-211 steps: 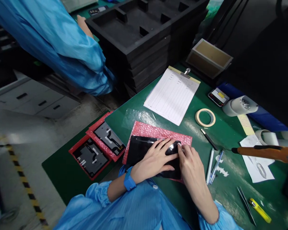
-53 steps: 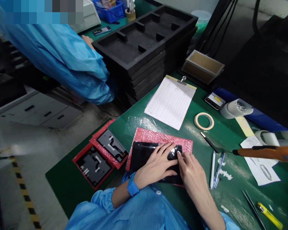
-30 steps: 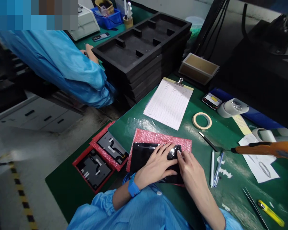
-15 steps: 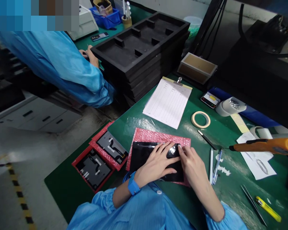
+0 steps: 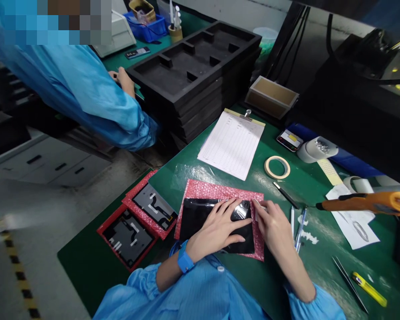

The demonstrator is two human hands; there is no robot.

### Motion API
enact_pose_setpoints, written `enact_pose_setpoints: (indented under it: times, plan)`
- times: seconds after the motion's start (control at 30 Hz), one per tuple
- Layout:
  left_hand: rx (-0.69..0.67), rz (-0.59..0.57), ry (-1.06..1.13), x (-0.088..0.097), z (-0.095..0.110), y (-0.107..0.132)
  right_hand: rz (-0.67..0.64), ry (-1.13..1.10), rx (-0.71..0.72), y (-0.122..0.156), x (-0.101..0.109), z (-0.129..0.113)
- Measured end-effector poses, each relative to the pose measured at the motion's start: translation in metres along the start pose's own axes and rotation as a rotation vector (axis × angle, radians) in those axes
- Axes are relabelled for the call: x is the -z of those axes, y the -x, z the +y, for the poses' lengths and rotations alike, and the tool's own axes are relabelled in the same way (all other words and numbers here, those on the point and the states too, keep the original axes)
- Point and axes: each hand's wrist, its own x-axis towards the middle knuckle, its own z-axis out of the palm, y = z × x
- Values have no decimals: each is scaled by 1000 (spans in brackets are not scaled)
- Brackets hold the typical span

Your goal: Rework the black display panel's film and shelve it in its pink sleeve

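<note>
A glossy black panel (image 5: 196, 220) lies on a sheet of pink bubble wrap (image 5: 206, 189) at the front of the green table. My left hand (image 5: 218, 224), with a blue band at the wrist, rests flat on the panel with fingers spread. Just past the panel's right edge, my right hand (image 5: 270, 222) is closed in a pinch over the bubble wrap. A small pale bit shows at its fingertips, too little to name. Two panels with grey backs, an upper panel (image 5: 153, 206) and a lower panel (image 5: 128, 238), lie on pink wrapping to the left.
Right of my hands lie pens (image 5: 300, 229), tweezers (image 5: 350, 284), a yellow cutter (image 5: 370, 289) and an orange tool (image 5: 366, 203). Beyond are a tape roll (image 5: 277, 178), a clipboard (image 5: 231, 144) and stacked black trays (image 5: 200, 89). A co-worker's blue sleeve (image 5: 96, 98) is at the left.
My right hand has shifted right, off the panel's upper right corner and beyond its edge. My left hand stays spread on the panel. The view has shifted slightly.
</note>
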Motion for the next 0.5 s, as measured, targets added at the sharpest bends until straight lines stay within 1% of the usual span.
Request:
enact_pose_setpoints:
  times: [0.17, 0.3, 0.4, 0.5]
  plan:
    - [-6, -2, 21, 2, 0, 0, 90, -455, -290, 1, 16, -10]
    - [16, 1, 50, -2, 0, 1, 99, -751, -499, 7, 24, -24]
    - [26, 1, 67, -4, 0, 2, 79, -850, -570, 10, 23, -31]
    - [26, 2, 71, -4, 0, 2, 44, -863, -577, 11, 19, -32]
